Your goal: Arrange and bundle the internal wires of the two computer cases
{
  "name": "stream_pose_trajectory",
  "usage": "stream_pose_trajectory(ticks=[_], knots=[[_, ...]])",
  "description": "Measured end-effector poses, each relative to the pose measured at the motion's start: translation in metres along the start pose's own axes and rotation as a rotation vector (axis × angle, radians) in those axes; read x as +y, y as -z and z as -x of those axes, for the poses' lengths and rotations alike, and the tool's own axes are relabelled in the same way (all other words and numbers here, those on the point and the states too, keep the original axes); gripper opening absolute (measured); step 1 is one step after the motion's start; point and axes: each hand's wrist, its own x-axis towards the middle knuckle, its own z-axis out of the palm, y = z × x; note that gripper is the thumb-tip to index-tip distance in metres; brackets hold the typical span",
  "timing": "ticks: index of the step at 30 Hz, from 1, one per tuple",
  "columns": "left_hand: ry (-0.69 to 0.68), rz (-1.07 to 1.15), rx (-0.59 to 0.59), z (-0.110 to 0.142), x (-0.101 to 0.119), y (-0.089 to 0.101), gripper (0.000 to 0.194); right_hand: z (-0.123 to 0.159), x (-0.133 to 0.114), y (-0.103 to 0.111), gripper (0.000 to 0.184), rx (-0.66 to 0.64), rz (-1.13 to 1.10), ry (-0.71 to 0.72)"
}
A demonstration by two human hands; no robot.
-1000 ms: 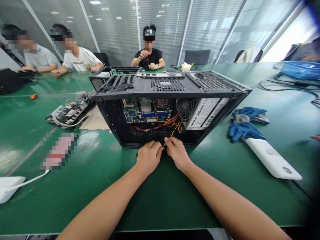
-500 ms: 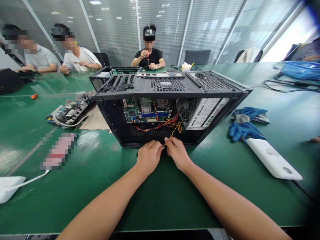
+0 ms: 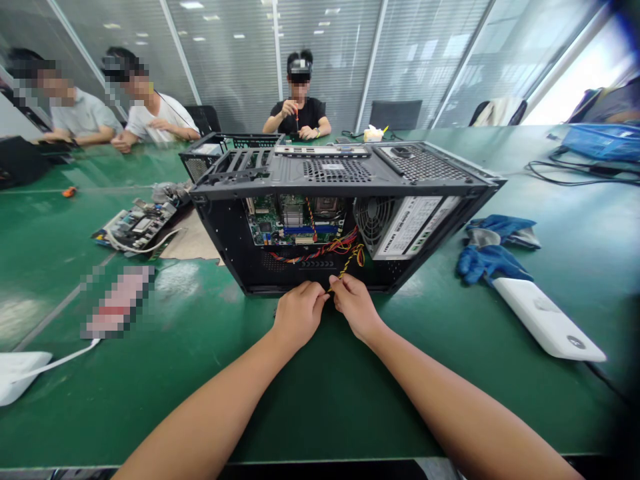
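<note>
A black computer case (image 3: 320, 193) lies on its side in front of me, its open side facing me. Inside are a green motherboard (image 3: 295, 233), a power supply (image 3: 407, 230) with a white label, and a bundle of red and orange wires (image 3: 310, 257). A twisted yellow-and-black cable (image 3: 345, 264) runs from the power supply towards me. My left hand (image 3: 301, 310) and my right hand (image 3: 356, 303) are both closed, pinching this cable close together at the case's near edge. The cable's end is hidden by my fingers.
On the left lie a loose circuit board (image 3: 137, 227), a pixelated pink object (image 3: 119, 301) and a white box with a cable (image 3: 23, 377). Blue gloves (image 3: 495, 247) and a white power bank-like device (image 3: 550, 320) lie on the right. Several people sit across the green table (image 3: 320, 413).
My hands keep their pinch on the cable, almost unmoved. At the far left, a seated person's hands have shifted slightly.
</note>
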Motion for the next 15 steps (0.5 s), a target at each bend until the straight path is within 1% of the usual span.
stream_pose_trajectory(ticks=[8,15], knots=[[0.007,0.067,-0.022,-0.0012,-0.0014,-0.0011,0.011,0.0001,-0.0013,-0.0007,0.045,0.0,0.002,0.011],[0.008,0.084,-0.06,-0.0023,-0.0017,-0.0014,0.014,-0.0009,0.0015,-0.0003,0.045,-0.003,-0.001,0.002]])
